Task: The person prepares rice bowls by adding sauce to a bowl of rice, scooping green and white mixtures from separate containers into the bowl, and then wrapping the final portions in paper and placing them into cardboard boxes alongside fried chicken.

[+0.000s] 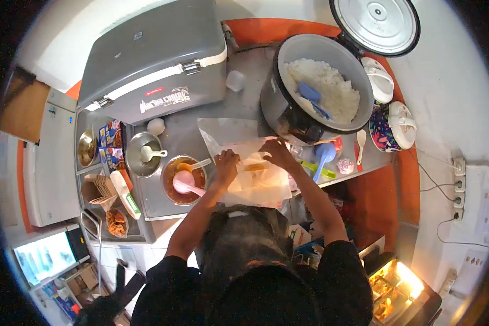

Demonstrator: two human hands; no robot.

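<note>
Sheets of pale wrapping paper (270, 187) lie on the metal counter in front of me, with a small yellow-orange patch (255, 167) near their middle. At the left edge of the paper, my left hand (226, 164) has its fingers curled and closed on it. My right hand (277, 154) is bent over the far right edge, its fingertips pinching the paper. Left of my left hand stands a metal bowl of reddish sauce (168, 187) with a pink ladle (183, 180) and an orange spoon (186, 167). A blue ladle (325, 155) lies right of my right hand.
A large open rice cooker (274, 103) with rice (337, 84) and a blue scoop (309, 91) stands at the far right. A grey cooler box (157, 60) fills the far left. Nearby are a steel bowl (138, 144), paper pouches (99, 188), fried food (116, 221) and a lit food warmer (396, 288).
</note>
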